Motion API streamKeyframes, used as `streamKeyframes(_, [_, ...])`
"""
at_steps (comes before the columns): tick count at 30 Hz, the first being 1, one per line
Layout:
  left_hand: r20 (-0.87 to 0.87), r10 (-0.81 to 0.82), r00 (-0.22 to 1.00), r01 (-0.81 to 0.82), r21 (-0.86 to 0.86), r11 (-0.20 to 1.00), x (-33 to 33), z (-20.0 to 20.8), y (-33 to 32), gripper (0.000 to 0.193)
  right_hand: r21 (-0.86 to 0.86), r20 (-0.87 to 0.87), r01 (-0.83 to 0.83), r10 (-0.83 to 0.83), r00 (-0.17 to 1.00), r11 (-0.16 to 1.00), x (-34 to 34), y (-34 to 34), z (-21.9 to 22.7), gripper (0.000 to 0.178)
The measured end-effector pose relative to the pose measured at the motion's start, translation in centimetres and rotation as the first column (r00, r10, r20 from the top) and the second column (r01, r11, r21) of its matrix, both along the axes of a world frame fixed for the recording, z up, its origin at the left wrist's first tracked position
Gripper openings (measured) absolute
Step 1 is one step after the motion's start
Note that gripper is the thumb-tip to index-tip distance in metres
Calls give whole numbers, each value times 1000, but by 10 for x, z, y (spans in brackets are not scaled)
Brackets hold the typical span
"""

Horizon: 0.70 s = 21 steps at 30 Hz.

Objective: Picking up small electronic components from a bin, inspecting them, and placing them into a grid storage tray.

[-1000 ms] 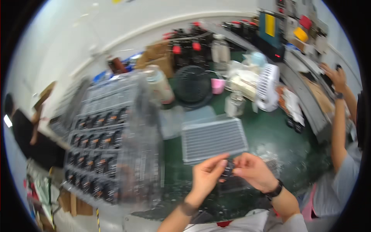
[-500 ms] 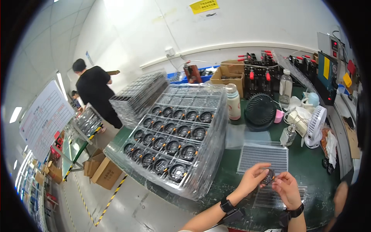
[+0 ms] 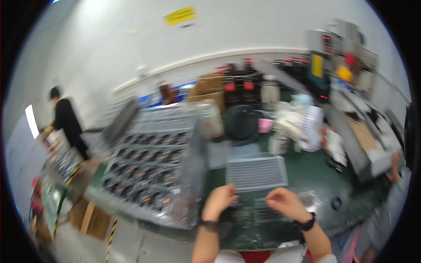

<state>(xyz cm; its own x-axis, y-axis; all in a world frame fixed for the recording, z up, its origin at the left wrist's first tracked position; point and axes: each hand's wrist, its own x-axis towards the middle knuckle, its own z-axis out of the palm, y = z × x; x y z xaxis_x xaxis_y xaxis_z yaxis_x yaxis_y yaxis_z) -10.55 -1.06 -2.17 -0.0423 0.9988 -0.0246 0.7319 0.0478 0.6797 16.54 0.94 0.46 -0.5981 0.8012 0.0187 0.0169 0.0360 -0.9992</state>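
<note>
The picture is smeared by motion. My left hand [image 3: 222, 199] is closed, and a small dark round part [image 3: 236, 204] shows at its fingertips. To its right, my right hand [image 3: 286, 204] has its fingers curled together; whether anything is between them is too blurred to see. Below and between the hands lies a small gridded sheet [image 3: 262, 212], partly covered by my right hand. Just beyond them, a larger pale gridded sheet [image 3: 256, 172] lies flat on the green table [image 3: 307, 173]. A stack of clear trays [image 3: 193, 184] holding rows of black round parts stands left of my left hand.
A black fan [image 3: 242, 125], a bottle [image 3: 210, 118], a pink cup [image 3: 264, 126] and a white fan [image 3: 311, 129] stand beyond the sheets. Black clamps with red handles [image 3: 241, 83] line the back. A small black round piece [image 3: 336, 203] lies right of my right hand. Another person [image 3: 66, 122] stands far left.
The view has swung right, so the scene sits further left. My hands have moved apart; before, both were together at the round part. A black round piece now shows at the right.
</note>
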Motion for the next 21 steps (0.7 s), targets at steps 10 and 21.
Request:
streamKeyframes(10, [583,-354,732,115,406,907,86,108,-43,32,466,452,265,-485,749,844,120,-47,4,30])
streamKeyframes(21, [157,-975,-155,-403,891,208,102,184,-152,40,490,709,69,-444,548,869,233,-12,-5,80])
